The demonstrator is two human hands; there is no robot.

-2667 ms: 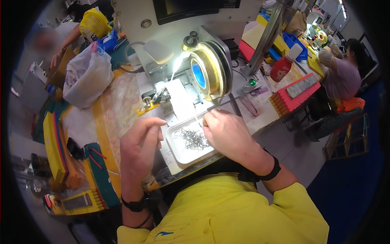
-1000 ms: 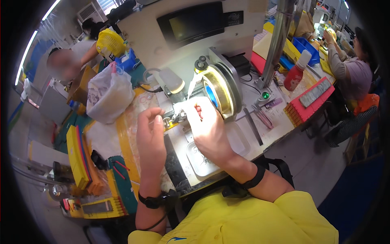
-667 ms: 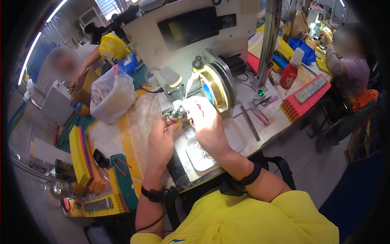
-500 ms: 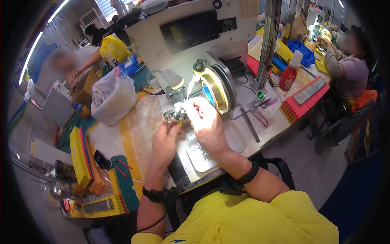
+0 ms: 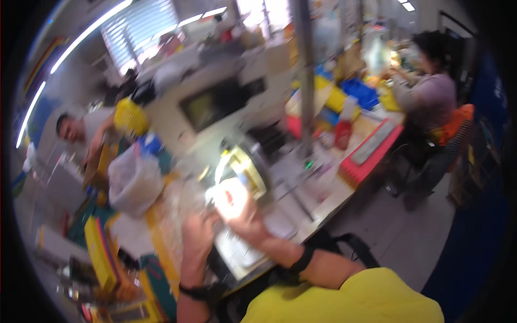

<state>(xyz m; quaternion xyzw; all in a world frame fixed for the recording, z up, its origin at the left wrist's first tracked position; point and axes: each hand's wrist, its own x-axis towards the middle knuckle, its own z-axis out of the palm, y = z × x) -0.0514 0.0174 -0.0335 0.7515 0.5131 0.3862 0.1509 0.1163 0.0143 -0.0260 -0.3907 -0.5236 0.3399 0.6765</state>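
Note:
The picture is smeared by motion. My left hand (image 5: 197,231) is closed, its fingers drawn together beside a brightly lit spot at the machine. My right hand (image 5: 242,215) is closed too, just right of it and higher, in a pinch under the glare. What either one holds is too blurred to make out. Close above the right hand is a wheel-shaped part (image 5: 249,171) with a pale gold rim, mounted on a white bench machine (image 5: 161,116) with a dark screen (image 5: 212,106). A white tray (image 5: 242,252) lies below my hands.
At left stand a white plastic bag (image 5: 133,180), a yellow basket-like thing (image 5: 131,117) and yellow strips (image 5: 99,253). To the right are a metal post (image 5: 305,70), a red bottle (image 5: 343,132) and a grey block on a red pad (image 5: 350,173). Two people sit or stand farther off.
The view has tipped up and swung right, so the bench and my hands appear lower and further left, and windows show at the top. My hands stay close together at the machine.

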